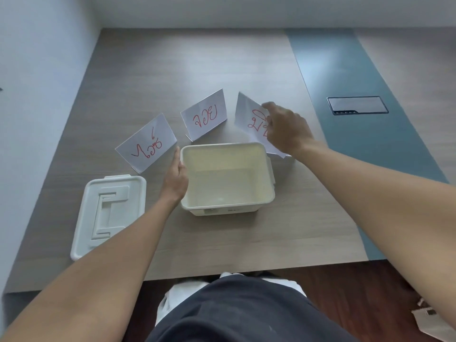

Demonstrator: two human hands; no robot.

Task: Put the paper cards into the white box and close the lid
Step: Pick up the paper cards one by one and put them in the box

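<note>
The fingers [271, 107] of the right hand [283, 129] are closed on the right card [249, 117], which is lifted and tilted above the desk [222, 70], just behind the far right corner of the box [227, 178]. The thumb side is hidden behind the hand, but the paper bends under the grip. The red writing on this card is partly covered by the hand.

The left hand [176, 178] lies flat against the left wall of the box, fingers straight and together, the tips pointing away from the person. It holds nothing; it only rests on the box side.

The box is white, open and has nothing inside. It stands in the middle of the desk, near the person.

The middle card [204, 117] stands folded like a tent just behind the box, with red writing on the front. The left card [148, 144] stands the same way to the far left of the box, close to the left fingertips.

The lid [108, 215] lies flat on the desk to the left of the box, near the left forearm and apart from the box.

Farther right, a dark panel [357, 104] sits in a blue strip [345, 70] of the desk
</note>
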